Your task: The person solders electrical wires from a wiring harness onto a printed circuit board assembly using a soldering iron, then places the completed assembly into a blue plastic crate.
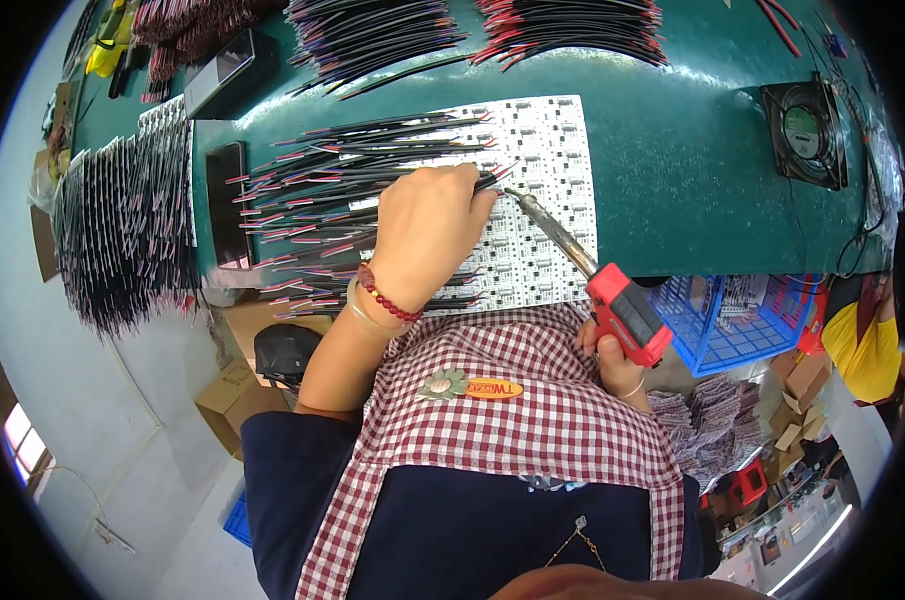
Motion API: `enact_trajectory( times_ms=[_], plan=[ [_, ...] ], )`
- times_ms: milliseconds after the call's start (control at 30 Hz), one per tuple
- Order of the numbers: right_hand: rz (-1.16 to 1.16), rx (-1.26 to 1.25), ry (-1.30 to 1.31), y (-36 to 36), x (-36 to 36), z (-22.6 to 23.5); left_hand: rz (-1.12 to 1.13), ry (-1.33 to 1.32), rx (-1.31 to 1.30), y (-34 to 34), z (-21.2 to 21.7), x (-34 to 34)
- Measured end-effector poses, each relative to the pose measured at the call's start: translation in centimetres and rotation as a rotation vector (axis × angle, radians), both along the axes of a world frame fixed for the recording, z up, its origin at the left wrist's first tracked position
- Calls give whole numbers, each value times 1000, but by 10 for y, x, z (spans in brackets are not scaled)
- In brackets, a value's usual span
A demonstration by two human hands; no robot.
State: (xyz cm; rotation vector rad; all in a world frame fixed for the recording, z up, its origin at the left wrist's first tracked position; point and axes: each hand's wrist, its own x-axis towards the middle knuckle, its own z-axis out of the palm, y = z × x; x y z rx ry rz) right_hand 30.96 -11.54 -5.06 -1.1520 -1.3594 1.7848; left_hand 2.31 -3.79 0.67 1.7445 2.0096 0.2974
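My left hand [431,228] is closed, palm down, over a white circuit board panel [558,240]. Between its thumb and fingers it pinches a black cable [492,180] whose stripped red and black ends point right. In my right hand [618,368] is a red and black soldering iron [628,312], gripped by its pistol handle. The hot tip of the iron meets the panel right beside the cable's end. Several other black cables [308,188] lie in rows across the panel's left part, their far ends sticking out past its left edge.
A dark phone [228,205] lies left of the panel. Cable bundles [373,45] cover the back of the green table [673,180], and finished-looking boards with cables [123,235] hang at the left. A fan [803,133] stands right; a blue basket [733,330] sits below the edge.
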Motion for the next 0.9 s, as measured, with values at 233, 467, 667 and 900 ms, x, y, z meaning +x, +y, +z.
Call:
enact_trajectory(
  times_ms=[233, 467, 667, 900],
  plan=[
    [38, 24, -113, -2, 3, 1, -14, 6, 25, 0, -4, 0],
    [-144, -1, 48, -2, -3, 12, -23, 23, 5, 1, -4, 0],
    [-28, 18, -58, -6, 5, 7, -37, 50, -14, 1, 1, 1],
    [-3, 15, -76, -8, 9, 4, -98, 12, 35, 0, 1, -3]
  ],
)
